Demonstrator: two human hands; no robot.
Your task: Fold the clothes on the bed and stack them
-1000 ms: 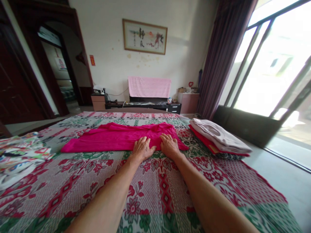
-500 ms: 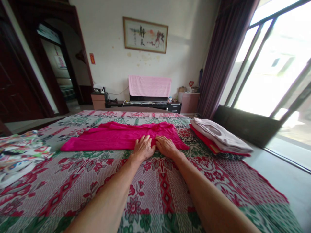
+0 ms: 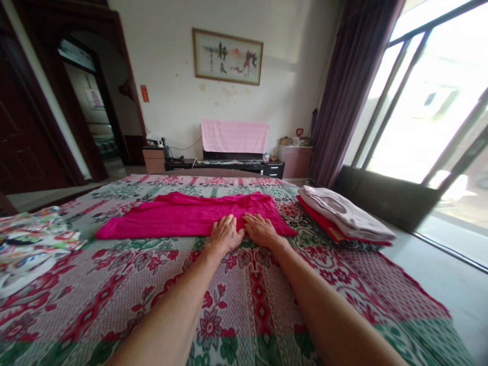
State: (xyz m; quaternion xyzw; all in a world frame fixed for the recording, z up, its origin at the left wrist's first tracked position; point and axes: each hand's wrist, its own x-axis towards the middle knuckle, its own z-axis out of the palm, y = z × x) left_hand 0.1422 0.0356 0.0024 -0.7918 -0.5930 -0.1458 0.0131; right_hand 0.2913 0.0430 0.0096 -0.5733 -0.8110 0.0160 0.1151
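Observation:
A bright pink garment lies folded into a long flat strip across the patterned cloth. On its near edge, right of the middle, rests my left hand, palm down with the fingers spread a little. My right hand lies flat just beside it, on the same edge, its fingers apart. The two thumbs almost meet. Neither hand grips the fabric.
To the right sits a stack of folded clothes, pale on top with red beneath. A crumpled multicoloured garment lies at the far left. Beyond the bed stand a low black cabinet and a pink-covered object. A window is at right.

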